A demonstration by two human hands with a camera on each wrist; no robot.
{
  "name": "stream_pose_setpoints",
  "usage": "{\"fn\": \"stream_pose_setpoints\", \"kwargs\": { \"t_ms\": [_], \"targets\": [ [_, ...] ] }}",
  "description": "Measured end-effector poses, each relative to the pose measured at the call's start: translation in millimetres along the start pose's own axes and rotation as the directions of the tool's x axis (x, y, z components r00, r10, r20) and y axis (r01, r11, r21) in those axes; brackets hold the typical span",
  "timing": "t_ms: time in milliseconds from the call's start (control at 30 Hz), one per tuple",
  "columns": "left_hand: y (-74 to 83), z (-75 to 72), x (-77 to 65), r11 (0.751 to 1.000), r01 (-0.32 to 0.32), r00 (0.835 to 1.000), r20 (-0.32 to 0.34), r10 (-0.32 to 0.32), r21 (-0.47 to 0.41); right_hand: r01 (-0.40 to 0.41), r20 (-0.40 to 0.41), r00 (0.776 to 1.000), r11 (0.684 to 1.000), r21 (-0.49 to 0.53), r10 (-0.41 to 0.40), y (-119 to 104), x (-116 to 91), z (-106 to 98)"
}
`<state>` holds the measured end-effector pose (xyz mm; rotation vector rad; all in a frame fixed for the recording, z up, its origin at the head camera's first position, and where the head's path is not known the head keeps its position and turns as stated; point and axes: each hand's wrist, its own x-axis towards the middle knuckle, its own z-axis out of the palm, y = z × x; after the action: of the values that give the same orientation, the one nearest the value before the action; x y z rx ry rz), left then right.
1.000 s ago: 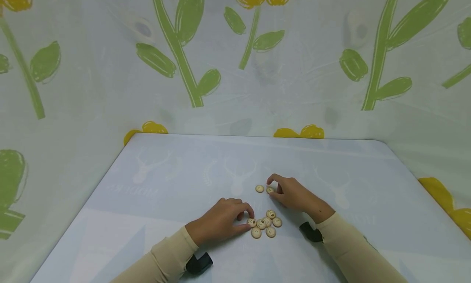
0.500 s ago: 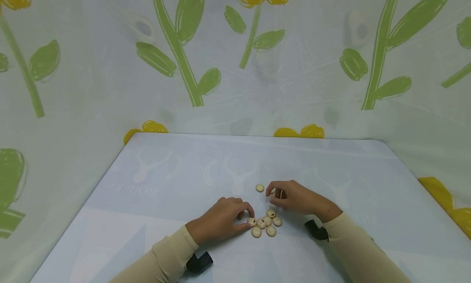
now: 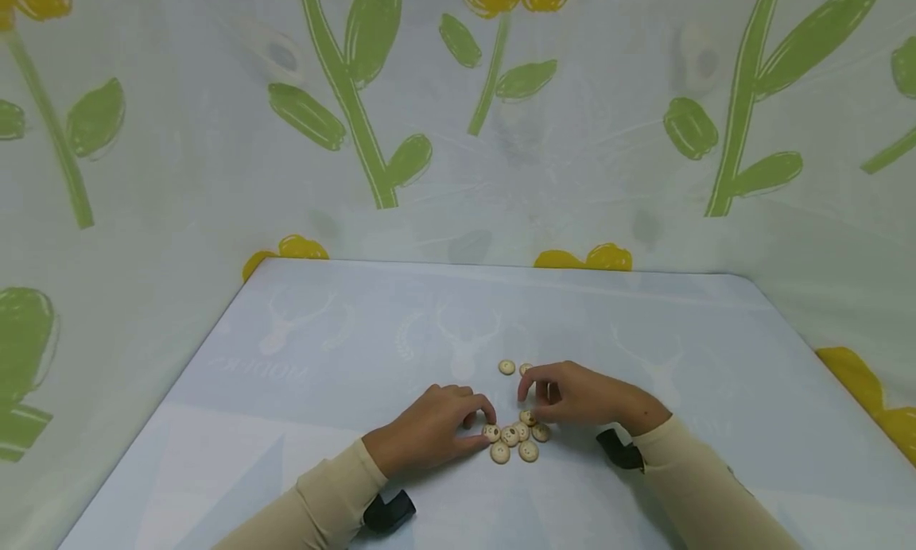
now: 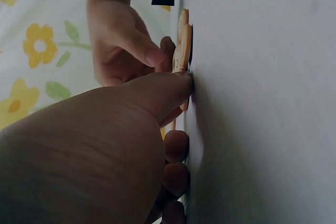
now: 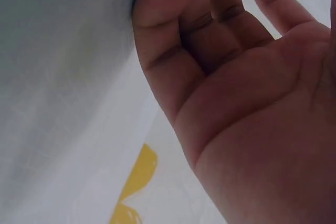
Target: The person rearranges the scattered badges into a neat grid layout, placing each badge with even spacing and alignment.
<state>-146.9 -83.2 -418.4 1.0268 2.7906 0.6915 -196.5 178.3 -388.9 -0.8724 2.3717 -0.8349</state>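
Observation:
Several round, pale wooden buttons lie in a close cluster on the table, some with dark marks. My left hand [image 3: 432, 424] pinches the leftmost button [image 3: 491, 433] between thumb and index finger. In the left wrist view its thumb presses at the edge of the buttons [image 4: 181, 51]. My right hand [image 3: 583, 393] hovers at the cluster's far side, fingers loosely bent and thumb apart from the index finger. Its thumb tip overlaps the cluster's top button [image 3: 527, 417]. Behind that hand lie two more buttons, a left one [image 3: 506, 367] and a partly covered right one [image 3: 525, 369].
The pale table [image 3: 343, 335] carries a faint deer-head print. A white curtain [image 3: 601, 152] with green stems and yellow flowers hangs behind it. Black wrist mounts sit under both sleeves, one on the left [image 3: 389, 512] and one on the right [image 3: 619, 450].
My right hand has left the far right button and drawn back toward me to the cluster's top button. My left hand has stayed in place on its button.

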Motion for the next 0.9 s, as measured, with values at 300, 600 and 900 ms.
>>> {"fn": "stream_pose_setpoints", "kwargs": {
  "t_ms": [300, 600, 900],
  "targets": [
    [-0.7, 1.1, 0.6, 1.000, -0.001, 1.000, -0.006, 0.001, -0.001, 0.013, -0.002, 1.000, 1.000, -0.012, -0.013, -4.0, -0.3, 2.3],
    [-0.1, 0.1, 0.1, 1.000, -0.014, 1.000, -0.012, 0.014, 0.004, -0.010, -0.002, 1.000, 0.999, -0.030, 0.010, -5.1, 0.5, 5.3],
    [-0.4, 2.7, 0.6, 1.000, -0.024, 1.000, -0.021, 0.024, 0.002, -0.034, -0.034, 0.999, 0.997, -0.075, 0.031, -8.6, 1.7, 7.2]
  ]
}}
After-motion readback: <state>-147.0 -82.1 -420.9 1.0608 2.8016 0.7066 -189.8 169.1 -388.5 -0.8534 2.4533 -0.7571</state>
